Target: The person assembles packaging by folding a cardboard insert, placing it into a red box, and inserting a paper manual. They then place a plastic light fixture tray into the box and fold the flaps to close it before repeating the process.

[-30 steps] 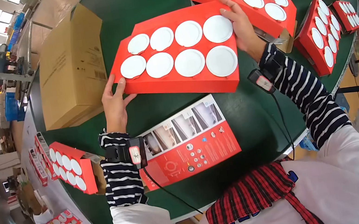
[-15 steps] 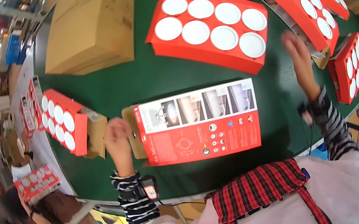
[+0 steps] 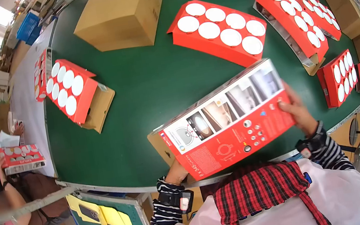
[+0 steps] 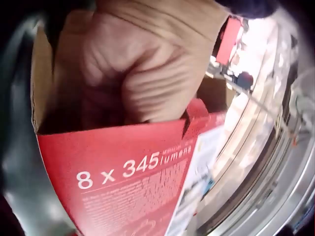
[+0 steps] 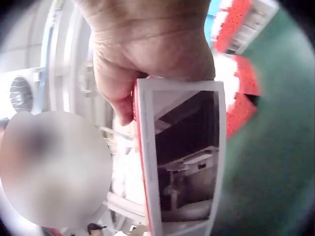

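The fingers of the left hand (image 3: pixel 177 173) vanish into the open end of a long red-and-white printed cardboard box (image 3: pixel 231 125), so I cannot tell how its grip stands. The right hand (image 3: pixel 302 115) has its grip firmly on the other end, thumb on the red face, its remaining fingers mostly out of sight behind. The printed box is at the near edge of the green worktop (image 3: pixel 139 95); whether its underside touches there is hard to make out. Its long axis slants across the head view, the open end with a brown flap (image 3: pixel 160 149) pointing lower left, the held end upper right, the photo strip along the far side. Beyond lies a red cardboard box with eight white discs (image 3: pixel 219 32); a plain brown carton (image 3: pixel 120 20) is cut off by the top edge
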`<state>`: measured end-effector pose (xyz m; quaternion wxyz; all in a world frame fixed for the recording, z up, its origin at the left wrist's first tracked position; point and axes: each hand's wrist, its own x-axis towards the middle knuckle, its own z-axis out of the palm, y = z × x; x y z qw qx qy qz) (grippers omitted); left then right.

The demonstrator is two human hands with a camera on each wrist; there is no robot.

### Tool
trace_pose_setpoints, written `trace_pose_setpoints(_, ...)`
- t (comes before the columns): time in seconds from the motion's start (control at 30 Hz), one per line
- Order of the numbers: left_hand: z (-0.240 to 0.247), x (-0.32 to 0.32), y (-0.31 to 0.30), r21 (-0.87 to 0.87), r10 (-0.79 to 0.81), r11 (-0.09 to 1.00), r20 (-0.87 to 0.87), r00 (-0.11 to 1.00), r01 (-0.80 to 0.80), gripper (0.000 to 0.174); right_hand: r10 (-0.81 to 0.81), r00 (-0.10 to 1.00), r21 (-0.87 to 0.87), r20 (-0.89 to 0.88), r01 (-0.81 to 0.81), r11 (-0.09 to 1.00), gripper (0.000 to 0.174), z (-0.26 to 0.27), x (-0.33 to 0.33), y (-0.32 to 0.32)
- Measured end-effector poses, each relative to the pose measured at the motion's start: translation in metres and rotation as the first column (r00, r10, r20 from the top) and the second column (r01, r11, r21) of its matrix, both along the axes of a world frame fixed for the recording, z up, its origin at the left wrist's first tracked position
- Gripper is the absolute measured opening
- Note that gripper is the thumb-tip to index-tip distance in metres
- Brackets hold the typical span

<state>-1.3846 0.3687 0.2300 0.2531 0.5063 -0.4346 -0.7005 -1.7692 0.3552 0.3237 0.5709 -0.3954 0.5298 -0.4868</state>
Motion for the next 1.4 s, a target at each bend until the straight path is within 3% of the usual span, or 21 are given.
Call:
trace_pose_setpoints(0.07, -0.001, -0.001, 0.015, -0.057, 0.102, 0.993, 0.004, 0.995, -0.102, 0.042, 0.014, 0.953, -0.14, -0.303, -0.059, 0.988, 0.085, 0.066, -0.005, 0.013)
trace_pose_setpoints(0.1, 0.015, 0.002, 0.012, -0.525, -0.063, 0.843, 0.119, 0.991, 0.117, 0.037, -0.023, 0.859, -0.203, -0.512, -0.095, 0.975, 0.087, 0.101, -0.014, 0.026)
trace_pose_setpoints(0.13, -0.004, -0.002, 0.014, -0.252, 0.05, 0.953, -0.421, 0.906, -0.17, 0.038, 0.075, 0.834, -0.226, -0.547, -0.234, 0.946, 0.081, 0.118, -0.042, 0.049)
trace_pose_setpoints(0.17, -0.022, -0.011, 0.016, 0.143, 0.273, 0.953, -0.792, 0.546, -0.268, 0.04, -0.103, 0.903, -0.399, -0.416, -0.08, 0.913, 0.079, 0.136, -0.017, 0.055)
trace_pose_setpoints(0.2, -0.019, -0.022, 0.016, 0.138, 0.271, 0.951, -0.802, 0.532, -0.276, 0.04, -0.342, 0.752, -0.614, -0.564, -0.105, 0.782, 0.081, 0.103, -0.062, 0.079)
trace_pose_setpoints(0.23, -0.012, -0.034, 0.01, 0.177, 0.329, 0.932, -0.778, 0.535, -0.315, 0.043, -0.192, 0.657, -0.576, -0.729, -0.438, 0.69, 0.077, 0.142, -0.032, 0.044)
trace_pose_setpoints(0.47, -0.023, -0.064, -0.006, 0.302, 0.535, 0.816, -0.716, 0.448, -0.492, 0.053, -0.389, 0.403, -0.552, -0.829, -0.47, 0.689, 0.069, 0.188, -0.075, 0.077)
trace_pose_setpoints(0.57, -0.017, -0.076, -0.003, 0.329, 0.584, 0.787, -0.672, 0.456, -0.523, 0.055, -0.559, 0.469, -0.691, -0.684, -0.17, 0.703, 0.056, 0.192, -0.087, 0.079)
trace_pose_setpoints(0.6, -0.014, -0.079, -0.004, 0.321, 0.595, 0.777, -0.654, 0.467, -0.541, 0.057, -0.361, 0.693, -0.669, -0.624, -0.236, 0.705, 0.05, 0.199, -0.076, 0.076)
trace_pose_setpoints(0.7, -0.005, -0.09, -0.006, 0.259, 0.583, 0.79, -0.599, 0.549, -0.556, 0.061, -0.453, 0.719, -0.718, -0.528, -0.094, 0.689, 0.05, 0.21, -0.108, 0.083)
trace_pose_setpoints(0.77, -0.002, -0.096, -0.009, 0.284, 0.609, 0.774, -0.577, 0.544, -0.566, 0.059, -0.438, 0.646, -0.646, -0.625, -0.113, 0.755, 0.051, 0.206, -0.117, 0.084)
trace_pose_setpoints(0.83, -0.003, -0.103, -0.014, 0.312, 0.648, 0.745, -0.552, 0.526, -0.59, 0.057, -0.446, 0.352, -0.55, -0.823, -0.297, 0.78, 0.056, 0.218, -0.084, 0.066)
trace_pose_setpoints(0.9, -0.021, -0.109, -0.016, -0.162, 0.73, 0.63, -0.211, 0.65, -0.76, 0.05, -0.395, 0.574, -0.549, -0.718, -0.117, 0.828, 0.055, 0.224, -0.116, 0.062)
trace_pose_setpoints(0.93, -0.015, -0.102, -0.02, -0.445, 0.792, 0.497, -0.12, 0.599, -0.745, 0.046, -0.468, 0.6, -0.561, -0.649, 0.038, 0.827, 0.053, 0.221, -0.129, 0.062)
trace_pose_setpoints(0.97, -0.013, -0.081, -0.03, -0.698, 0.852, 0.331, -0.068, 0.52, -0.634, 0.043, -0.486, 0.597, -0.572, -0.638, 0.054, 0.818, 0.053, 0.21, -0.137, 0.062)
trace_pose_setpoints(1.03, 0.002, -0.027, -0.054, -0.977, 0.93, 0.137, 0.07, 0.361, -0.165, 0.044, -0.394, 0.816, -0.501, -0.423, 0.152, 0.852, 0.052, 0.201, -0.156, 0.058)
trace_pose_setpoints(1.13, 0.017, 0.034, -0.097, -0.964, 0.919, 0.242, 0.19, 0.346, -0.114, 0.051, -0.422, 0.828, -0.475, -0.369, 0.222, 0.852, 0.05, 0.182, -0.171, 0.056)
trace_pose_setpoints(1.2, 0.007, 0.064, -0.129, -0.869, 0.815, 0.429, 0.49, 0.309, 0.246, 0.058, -0.353, 0.907, -0.391, -0.229, 0.247, 0.887, 0.049, 0.163, -0.174, 0.053)
trace_pose_setpoints(1.23, 0.002, 0.072, -0.138, -0.871, 0.813, 0.423, 0.487, 0.318, 0.25, 0.058, -0.296, 0.928, -0.379, -0.225, 0.196, 0.904, 0.05, 0.158, -0.174, 0.049)
trace_pose_setpoints(1.3, -0.014, 0.077, -0.156, -0.45, 0.405, 0.862, 0.888, 0.216, 0.234, 0.068, -0.197, 0.979, -0.327, -0.056, 0.168, 0.93, 0.05, 0.145, -0.166, 0.038)
trace_pose_setpoints(1.4, -0.044, 0.05, -0.125, -0.495, 0.455, 0.774, 0.868, 0.198, 0.394, 0.074, -0.224, 0.962, -0.172, 0.158, 0.25, 0.953, 0.044, 0.101, -0.195, 0.029)
